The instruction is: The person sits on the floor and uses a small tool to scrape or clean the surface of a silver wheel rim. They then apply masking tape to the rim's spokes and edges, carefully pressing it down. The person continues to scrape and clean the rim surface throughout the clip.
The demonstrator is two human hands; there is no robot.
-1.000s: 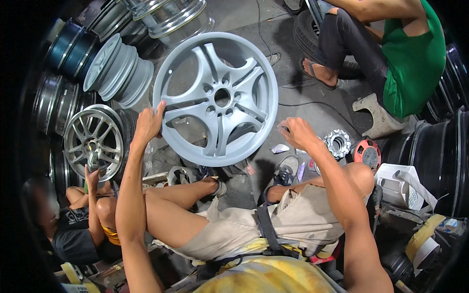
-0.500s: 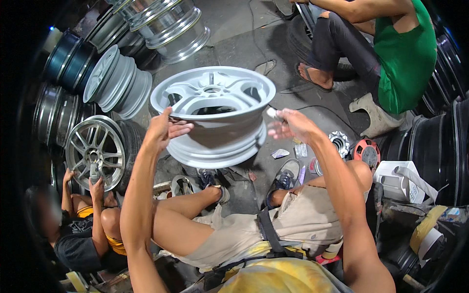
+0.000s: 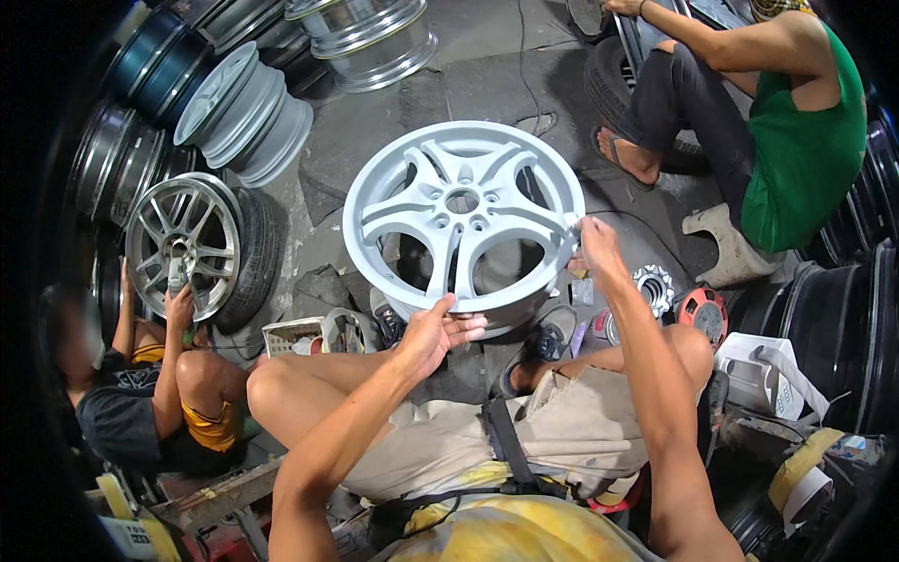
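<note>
A light grey alloy wheel rim point(image 3: 448, 253) with split spokes is in front of me, its face tilted up toward me. My left hand point(image 3: 438, 335) grips its near edge, thumb on the lip and fingers against the outer side. At the rim's right edge is my right hand point(image 3: 597, 249), fingers closed on a small white piece point(image 3: 572, 221) that touches the lip. What that piece is made of is too small to tell. The underside of the rim is mostly hidden, so its support does not show.
Several loose rims point(image 3: 248, 117) stand at the far left. A person at left holds a tool to a silver wheel point(image 3: 183, 245); another in a green top point(image 3: 807, 140) sits at far right. Beside my right knee lie a red round part point(image 3: 701, 316) and a white box point(image 3: 760, 375).
The rim's face has tipped toward me and now shows fully. My left hand has moved along to its near edge. My right hand has brought the white piece onto the right lip.
</note>
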